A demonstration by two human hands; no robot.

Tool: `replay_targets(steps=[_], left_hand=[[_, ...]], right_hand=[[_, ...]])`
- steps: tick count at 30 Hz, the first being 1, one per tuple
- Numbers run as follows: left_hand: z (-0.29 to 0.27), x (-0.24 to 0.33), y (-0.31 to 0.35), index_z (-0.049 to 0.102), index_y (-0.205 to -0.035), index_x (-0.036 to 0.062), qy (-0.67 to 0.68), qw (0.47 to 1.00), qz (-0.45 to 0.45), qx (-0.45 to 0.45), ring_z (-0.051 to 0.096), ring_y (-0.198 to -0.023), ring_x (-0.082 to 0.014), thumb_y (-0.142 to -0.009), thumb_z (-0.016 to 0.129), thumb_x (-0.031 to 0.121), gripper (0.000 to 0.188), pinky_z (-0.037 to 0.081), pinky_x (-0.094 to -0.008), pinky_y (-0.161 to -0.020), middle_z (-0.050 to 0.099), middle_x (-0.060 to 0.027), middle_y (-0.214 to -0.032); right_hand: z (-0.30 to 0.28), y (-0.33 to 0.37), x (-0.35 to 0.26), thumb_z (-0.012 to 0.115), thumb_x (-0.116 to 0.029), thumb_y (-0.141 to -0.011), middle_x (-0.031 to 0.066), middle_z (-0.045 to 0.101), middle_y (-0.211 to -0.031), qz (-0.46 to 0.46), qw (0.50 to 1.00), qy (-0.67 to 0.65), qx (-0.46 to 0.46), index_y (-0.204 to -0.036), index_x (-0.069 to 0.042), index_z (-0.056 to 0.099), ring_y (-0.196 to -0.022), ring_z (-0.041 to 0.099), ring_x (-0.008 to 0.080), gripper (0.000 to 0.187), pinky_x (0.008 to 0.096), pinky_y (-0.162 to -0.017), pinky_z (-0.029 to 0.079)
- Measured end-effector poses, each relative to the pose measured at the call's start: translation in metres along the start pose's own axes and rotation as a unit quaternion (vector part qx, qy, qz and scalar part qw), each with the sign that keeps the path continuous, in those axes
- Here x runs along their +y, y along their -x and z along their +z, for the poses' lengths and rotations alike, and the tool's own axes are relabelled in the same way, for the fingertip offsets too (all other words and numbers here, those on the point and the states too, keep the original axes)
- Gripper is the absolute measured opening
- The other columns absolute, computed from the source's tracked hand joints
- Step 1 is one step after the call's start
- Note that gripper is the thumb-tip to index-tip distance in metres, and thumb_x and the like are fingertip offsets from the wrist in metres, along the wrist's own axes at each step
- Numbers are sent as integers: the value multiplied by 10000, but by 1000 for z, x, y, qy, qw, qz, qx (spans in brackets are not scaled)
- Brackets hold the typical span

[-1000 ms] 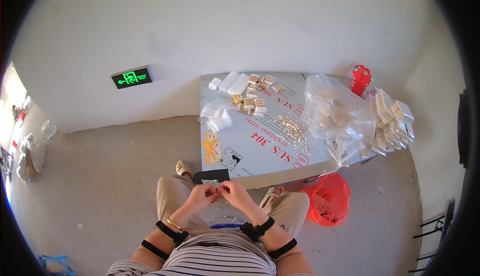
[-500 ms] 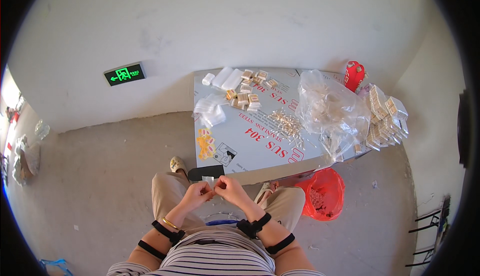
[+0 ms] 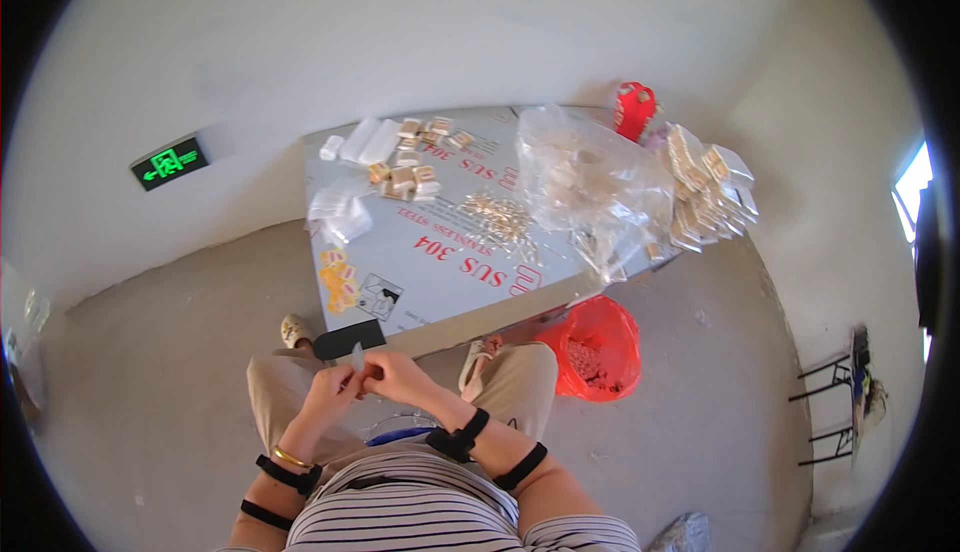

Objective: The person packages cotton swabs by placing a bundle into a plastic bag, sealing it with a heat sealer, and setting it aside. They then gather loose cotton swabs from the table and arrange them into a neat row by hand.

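Close together in front of my lap, my left hand (image 3: pixel 330 394) and my right hand (image 3: pixel 400 379) are both closed at the fingertips on a small clear plastic bag (image 3: pixel 358 356). Its upper end sticks up between the fingers; the rest is hidden. On the table ahead lie a stack of flat clear bags (image 3: pixel 340 214) and yellow stickers (image 3: pixel 338 280). A loose pile of cotton swabs (image 3: pixel 500 224) is spread near the table's middle. Small filled packs of swabs (image 3: pixel 405 180) sit behind, beside white plastic sleeves (image 3: pixel 372 142).
A big crumpled clear bag (image 3: pixel 590 177) covers the table's right part, beside stacked swab packs (image 3: pixel 705 192) and a red item (image 3: pixel 635 110). Below the table's edge stands a red bag (image 3: pixel 620 337) with scraps inside. A black flat piece (image 3: pixel 348 340) juts out at the near left corner.
The view has swung to the right, so the table sits further left in it. Both hands stay together on the small bag, whose visible end now looks narrower and more upright.
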State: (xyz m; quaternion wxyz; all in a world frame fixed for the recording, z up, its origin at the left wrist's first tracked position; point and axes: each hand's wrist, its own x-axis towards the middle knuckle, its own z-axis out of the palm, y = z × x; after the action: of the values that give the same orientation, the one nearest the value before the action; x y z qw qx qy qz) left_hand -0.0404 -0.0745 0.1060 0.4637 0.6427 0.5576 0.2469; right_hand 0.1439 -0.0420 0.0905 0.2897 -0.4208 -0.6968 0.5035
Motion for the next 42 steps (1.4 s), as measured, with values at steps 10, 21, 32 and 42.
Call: replay_targets(steps=[10,21,32,42], left_hand=[[2,2,-4,635,-823,-35,-7,999,51,-3,693,-634,-168,-938,611,85,168,532,-290,-592,690,-109,-698],[7,14,-19,642,-696,-30,67,994,-67,62,640,-540,-130,-928,543,72,272,518,-270,-506,664,-83,-633],[0,-43,-26,593,-1154,-9,119,966,66,218,647,-880,-131,-984,650,258,321,544,-299,-808,657,-94,-977],[-22,-4,-12,639,-1160,-24,373,927,-38,-17,708,-943,-183,-986,652,247,322,565,-304,-823,718,-124,-1068]], right_hand=[[1,3,5,713,-131,-771,132,613,-689,10,997,50,62,-748,-15,560,-630,609,284,193,399,-567,453],[8,8,-13,638,-73,-800,141,619,-758,-27,980,135,144,-879,-49,534,-747,625,369,133,457,-621,482],[-24,14,-27,597,-10,-846,56,671,-842,-40,995,34,87,-923,-53,731,-814,631,206,160,322,-713,492],[-51,17,-7,525,0,-913,19,704,-981,75,969,-234,-12,-1074,-10,722,-858,594,97,255,235,-849,462]])
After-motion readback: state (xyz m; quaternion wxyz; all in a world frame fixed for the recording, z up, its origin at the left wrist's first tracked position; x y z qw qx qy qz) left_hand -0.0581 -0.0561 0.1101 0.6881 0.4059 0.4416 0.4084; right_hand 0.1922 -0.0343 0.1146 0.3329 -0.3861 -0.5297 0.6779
